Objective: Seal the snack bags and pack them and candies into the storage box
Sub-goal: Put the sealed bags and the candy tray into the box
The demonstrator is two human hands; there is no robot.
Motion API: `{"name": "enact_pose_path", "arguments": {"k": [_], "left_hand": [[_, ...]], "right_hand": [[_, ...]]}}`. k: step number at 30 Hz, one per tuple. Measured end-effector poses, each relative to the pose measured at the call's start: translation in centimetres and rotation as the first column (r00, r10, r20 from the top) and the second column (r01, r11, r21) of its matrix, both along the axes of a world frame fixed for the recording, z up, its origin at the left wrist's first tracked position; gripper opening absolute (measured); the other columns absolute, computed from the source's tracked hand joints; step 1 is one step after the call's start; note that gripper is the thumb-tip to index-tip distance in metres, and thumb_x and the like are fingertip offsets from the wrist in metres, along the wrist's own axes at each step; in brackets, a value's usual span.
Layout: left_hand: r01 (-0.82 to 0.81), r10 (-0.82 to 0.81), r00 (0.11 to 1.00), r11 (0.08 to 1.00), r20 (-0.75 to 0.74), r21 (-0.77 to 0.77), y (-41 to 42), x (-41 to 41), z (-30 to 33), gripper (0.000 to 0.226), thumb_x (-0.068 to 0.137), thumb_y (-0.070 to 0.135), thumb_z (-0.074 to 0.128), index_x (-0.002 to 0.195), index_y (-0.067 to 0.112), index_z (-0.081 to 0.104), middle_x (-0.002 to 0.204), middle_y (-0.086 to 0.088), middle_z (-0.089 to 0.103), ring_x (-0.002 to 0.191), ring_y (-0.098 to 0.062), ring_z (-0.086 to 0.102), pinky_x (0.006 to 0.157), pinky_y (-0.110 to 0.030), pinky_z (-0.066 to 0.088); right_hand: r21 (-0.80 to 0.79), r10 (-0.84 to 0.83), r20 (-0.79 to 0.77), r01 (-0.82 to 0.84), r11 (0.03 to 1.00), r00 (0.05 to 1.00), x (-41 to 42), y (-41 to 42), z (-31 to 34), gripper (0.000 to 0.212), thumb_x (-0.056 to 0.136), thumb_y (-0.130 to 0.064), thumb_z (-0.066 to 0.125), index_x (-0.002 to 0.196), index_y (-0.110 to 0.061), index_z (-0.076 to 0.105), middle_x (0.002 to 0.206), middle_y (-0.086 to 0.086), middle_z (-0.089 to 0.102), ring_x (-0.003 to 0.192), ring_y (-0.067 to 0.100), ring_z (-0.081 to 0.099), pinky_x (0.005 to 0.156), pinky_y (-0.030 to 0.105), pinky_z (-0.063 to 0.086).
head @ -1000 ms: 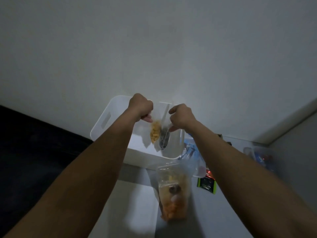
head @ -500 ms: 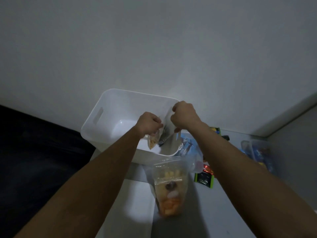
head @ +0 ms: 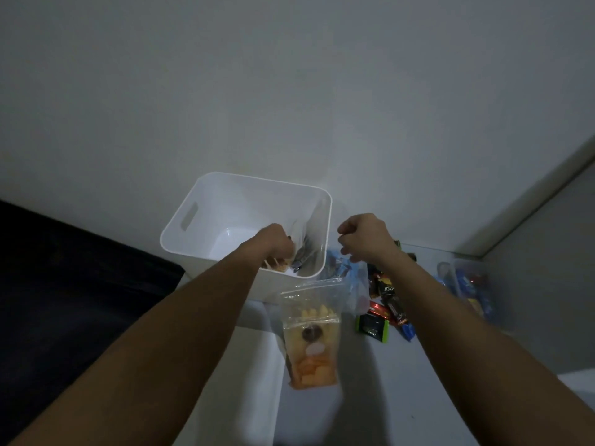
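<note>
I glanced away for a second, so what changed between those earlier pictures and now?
The small snack bag went down into the white storage box. The left hand followed it in; the right hand let go and pulled away. The larger snack bag and the candies stayed put.

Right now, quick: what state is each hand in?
Left hand: inside the storage box, closed on the small snack bag.
Right hand: loosely curled beside the box, holding nothing.

Dimly lit corner: plain pale wall [head: 289, 85] rising behind a white worktop [head: 402, 397], meeting a grey side wall [head: 553, 226] at right. Dark, near-black surface [head: 64, 300] at left, too shadowed to identify. Light low and cool throughout.
</note>
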State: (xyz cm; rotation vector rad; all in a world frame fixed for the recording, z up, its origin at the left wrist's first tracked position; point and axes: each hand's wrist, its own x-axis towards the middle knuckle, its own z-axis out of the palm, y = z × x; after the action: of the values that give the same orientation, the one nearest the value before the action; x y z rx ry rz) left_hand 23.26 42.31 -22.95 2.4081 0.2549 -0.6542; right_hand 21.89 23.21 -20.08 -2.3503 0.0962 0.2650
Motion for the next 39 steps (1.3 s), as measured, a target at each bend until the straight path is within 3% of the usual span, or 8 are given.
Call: {"name": "enact_pose_path", "arguments": {"k": [5,10,14,19,24,29,33,39], "left_hand": [[-0.026,0.011,0.984,0.997,-0.177,-0.079,-0.4,0.9,-1.5,0.008,0.085,-0.001,0.058,0.093,-0.004,0.057,0.07,-0.016,0.056,0.053,-0.02,0.053,0.045,-0.023,0.045],[-0.141,0.063,0.949,0.962,-0.31,-0.236,-0.3,2.6,-3.7,0.006,0.085,-0.006,0.057,0.091,-0.003,0.056,0.092,-0.019,0.053,0.062,-0.024,0.053,0.062,-0.035,0.054],[-0.151,0.076,0.966,0.942,-0.249,-0.299,-0.1,3.7,-4.6,0.035,0.082,-0.009,0.059,0.116,-0.001,0.054,0.11,-0.022,0.055,0.092,-0.038,0.06,0.081,-0.046,0.057],[-0.109,0.05,0.977,0.952,-0.208,-0.285,-0.1,4.0,-4.6,0.047,0.08,-0.006,0.06,0.126,0.0,0.05,0.12,-0.022,0.054,0.104,-0.04,0.06,0.079,-0.047,0.057],[-0.067,0.063,0.998,0.974,-0.029,-0.214,0.3,3.3,-3.5,0.038,0.075,0.002,0.065,0.111,-0.006,0.06,0.094,-0.02,0.06,0.08,-0.032,0.062,0.069,-0.037,0.052],[-0.052,0.151,0.887,0.972,0.437,-0.23,0.4,-0.6,0.0,0.005,0.074,0.008,0.068,0.072,0.011,0.064,0.066,0.002,0.06,0.067,-0.018,0.06,0.06,-0.022,0.049],[0.09,0.052,0.906,0.946,0.42,-0.311,0.4,-6.3,2.3,0.036,0.082,0.019,0.068,0.049,0.009,0.058,0.037,0.0,0.051,0.035,-0.013,0.049,0.045,-0.021,0.044],[0.146,-0.177,0.895,0.984,0.409,0.105,1.2,-11.2,0.0,0.024,0.071,0.033,0.068,0.085,0.014,0.074,0.079,-0.001,0.073,0.078,-0.018,0.067,0.077,-0.026,0.052]], "right_hand": [[0.086,-0.001,-0.054,0.006,0.996,0.999,-0.5,0.5,-0.6,0.033,0.087,-0.012,0.065,0.119,-0.008,0.058,0.103,0.018,0.069,0.076,0.027,0.072,0.068,0.04,0.062],[0.13,0.016,-0.103,-0.002,0.992,0.995,0.2,1.8,-1.3,0.056,0.084,-0.008,0.07,0.133,-0.01,0.045,0.111,0.019,0.064,0.071,0.023,0.071,0.052,0.027,0.059],[0.105,0.021,-0.115,-0.009,0.994,0.993,0.8,2.2,-2.0,0.06,0.078,0.0,0.073,0.13,-0.013,0.047,0.104,0.017,0.065,0.069,0.027,0.072,0.06,0.039,0.062],[0.158,0.02,-0.116,-0.002,0.987,0.993,0.7,1.9,-2.1,0.057,0.081,-0.003,0.072,0.13,-0.015,0.045,0.1,0.015,0.067,0.068,0.025,0.072,0.054,0.032,0.061],[0.147,-0.047,-0.11,0.063,0.987,0.993,-0.6,0.5,-2.8,0.028,0.093,-0.021,0.058,0.118,-0.01,0.053,0.097,0.014,0.068,0.075,0.026,0.071,0.066,0.043,0.062],[-0.088,0.031,0.02,-0.03,0.996,0.999,-2.8,-1.0,-2.8,0.009,0.084,-0.02,0.069,0.087,-0.013,0.062,0.082,0.0,0.064,0.082,0.018,0.064,0.081,0.038,0.056],[-0.164,0.206,0.101,-0.188,0.968,0.973,-5.9,-1.2,-2.9,0.009,0.08,-0.02,0.072,0.078,-0.013,0.067,0.077,-0.006,0.062,0.074,0.009,0.057,0.077,0.032,0.053],[-0.264,0.199,0.598,-0.044,0.964,0.777,-10.0,-0.6,-3.8,0.009,0.074,-0.013,0.071,0.08,-0.011,0.064,0.084,0.006,0.063,0.082,0.021,0.055,0.067,0.029,0.045]]}}
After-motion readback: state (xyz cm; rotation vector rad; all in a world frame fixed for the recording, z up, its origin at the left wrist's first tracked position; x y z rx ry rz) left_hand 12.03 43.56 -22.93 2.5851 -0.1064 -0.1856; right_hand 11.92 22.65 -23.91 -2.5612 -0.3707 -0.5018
